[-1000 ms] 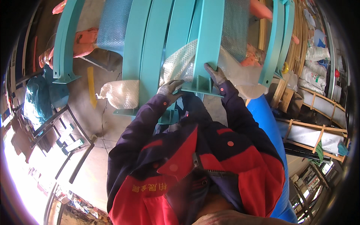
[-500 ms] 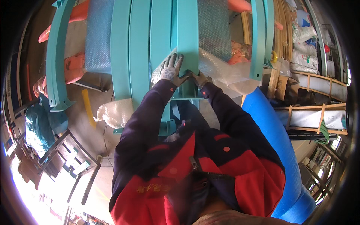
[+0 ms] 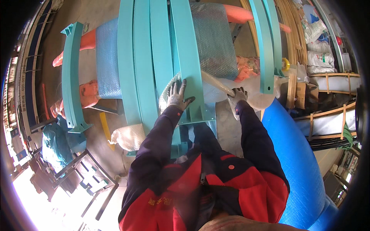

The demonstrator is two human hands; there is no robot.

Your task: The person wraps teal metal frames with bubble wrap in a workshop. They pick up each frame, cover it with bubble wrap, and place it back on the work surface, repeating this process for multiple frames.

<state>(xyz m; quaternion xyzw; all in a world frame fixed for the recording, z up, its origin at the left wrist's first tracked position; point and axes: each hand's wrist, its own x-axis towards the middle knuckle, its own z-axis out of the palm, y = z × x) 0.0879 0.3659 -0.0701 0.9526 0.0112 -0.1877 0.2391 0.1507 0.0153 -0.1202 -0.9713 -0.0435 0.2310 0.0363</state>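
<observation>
My left hand (image 3: 177,95), in a grey-palmed work glove, lies with fingers spread on the rightmost of several teal metal beams (image 3: 189,50) set side by side. A strip of clear bubble wrap (image 3: 218,85) runs out from under that beam to the right. My right hand (image 3: 237,97), also gloved, has its fingers closed around the strip's edge, apart from the beam. More of the wrap shows at the beam's left side, beside my left hand. The end plate of the beam (image 3: 198,121) points toward me.
Orange-covered supports (image 3: 89,94) and blue bubble-wrap padding (image 3: 107,57) lie under the beams. Separate teal beams stand at left (image 3: 72,77) and right (image 3: 266,54). A big blue roll (image 3: 293,146) is at my right. Another bubble-wrap piece (image 3: 129,137) hangs near my left forearm.
My right hand has left the beam's end and moved right, now holding the bubble wrap, which is pulled into a taut strip. My left hand remains on the beam, fingers spread wider.
</observation>
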